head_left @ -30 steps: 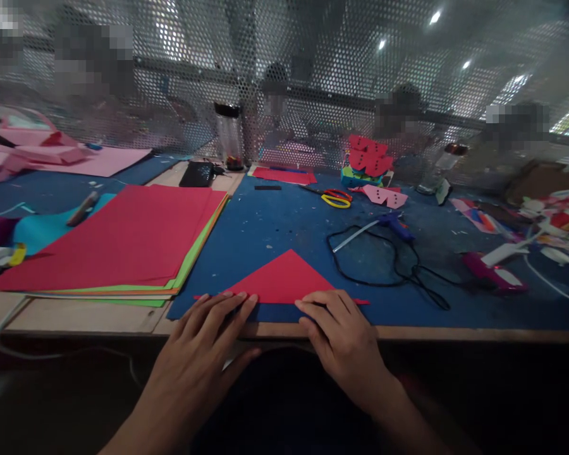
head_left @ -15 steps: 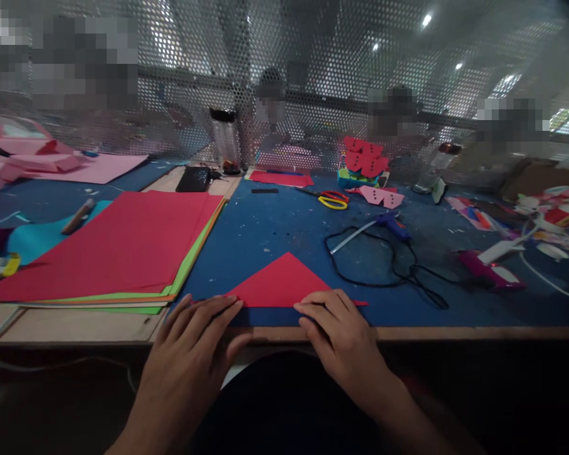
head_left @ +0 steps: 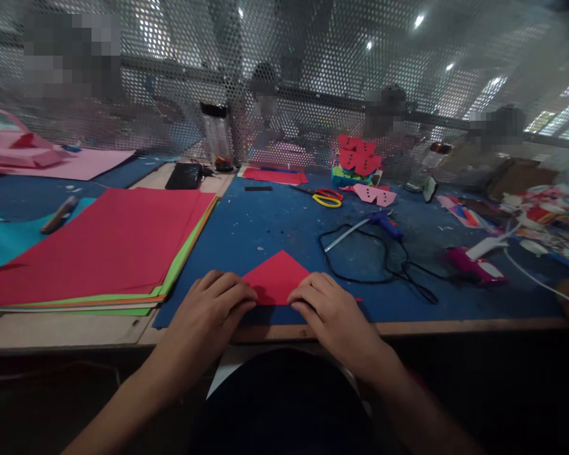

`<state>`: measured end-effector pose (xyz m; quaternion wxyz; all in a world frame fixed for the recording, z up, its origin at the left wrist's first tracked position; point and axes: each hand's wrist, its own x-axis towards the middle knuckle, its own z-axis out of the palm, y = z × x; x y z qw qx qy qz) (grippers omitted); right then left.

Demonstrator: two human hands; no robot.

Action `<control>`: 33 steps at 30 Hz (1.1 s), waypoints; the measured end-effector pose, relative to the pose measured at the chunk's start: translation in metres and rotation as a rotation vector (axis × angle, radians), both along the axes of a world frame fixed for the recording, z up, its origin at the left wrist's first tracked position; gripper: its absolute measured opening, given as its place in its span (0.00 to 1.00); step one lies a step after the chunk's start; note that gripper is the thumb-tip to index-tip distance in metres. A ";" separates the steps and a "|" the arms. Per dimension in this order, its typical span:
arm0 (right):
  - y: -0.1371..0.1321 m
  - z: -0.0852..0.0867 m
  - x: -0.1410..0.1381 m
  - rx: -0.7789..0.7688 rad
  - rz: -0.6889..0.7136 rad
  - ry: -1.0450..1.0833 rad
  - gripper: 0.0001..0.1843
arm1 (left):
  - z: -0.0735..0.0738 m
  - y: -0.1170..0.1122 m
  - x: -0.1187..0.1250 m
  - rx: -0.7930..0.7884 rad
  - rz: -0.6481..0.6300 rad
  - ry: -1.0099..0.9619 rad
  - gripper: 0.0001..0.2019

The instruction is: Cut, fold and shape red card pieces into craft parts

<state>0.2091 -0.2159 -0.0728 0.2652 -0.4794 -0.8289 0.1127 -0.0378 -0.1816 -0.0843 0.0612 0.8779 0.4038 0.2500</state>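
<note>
A red sheet of paper [head_left: 279, 278], folded into a triangle with its point facing away from me, lies at the front edge of the blue work surface. My left hand [head_left: 211, 309] covers its left part, fingers bent and thumb close to the index finger at the lower fold. On the other side, my right hand [head_left: 334, 316] pinches the same lower edge right of the middle. A thin red tip sticks out past the right hand. Both outer corners are mostly hidden under my hands.
Left lies a stack of coloured paper [head_left: 114, 246]. Scissors [head_left: 327, 199] and a blue glue gun [head_left: 386, 224] with a looped black cord lie beyond my right hand. Red cut-paper pieces [head_left: 358, 158] stand farther back, near a bottle [head_left: 217, 139] and perforated screen [head_left: 303, 69].
My left hand has slid inward along the fold, its fingers now more curled. My right hand has moved slightly left. The view has shifted a little to the right.
</note>
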 end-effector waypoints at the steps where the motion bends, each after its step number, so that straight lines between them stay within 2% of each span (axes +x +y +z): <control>1: 0.001 0.000 0.000 0.001 0.008 -0.012 0.08 | 0.000 0.001 0.000 0.013 -0.004 0.007 0.10; 9: -0.005 0.004 0.004 0.087 0.075 -0.189 0.11 | -0.004 -0.004 0.000 0.146 -0.006 0.159 0.11; 18: -0.001 0.002 0.004 0.010 0.021 -0.072 0.09 | 0.003 -0.004 0.002 -0.038 0.017 0.073 0.12; 23: 0.004 -0.001 0.002 0.021 -0.086 -0.068 0.05 | 0.004 -0.001 0.002 -0.060 0.067 0.039 0.10; 27: 0.003 -0.004 0.001 0.065 -0.151 -0.079 0.04 | 0.002 -0.002 0.005 -0.018 0.079 0.022 0.09; 30: 0.001 -0.006 0.000 0.093 -0.163 -0.094 0.04 | 0.000 -0.009 0.010 0.071 0.084 0.036 0.09; 33: 0.000 -0.007 -0.001 0.104 -0.156 -0.098 0.05 | -0.004 -0.018 0.016 0.168 0.012 0.035 0.14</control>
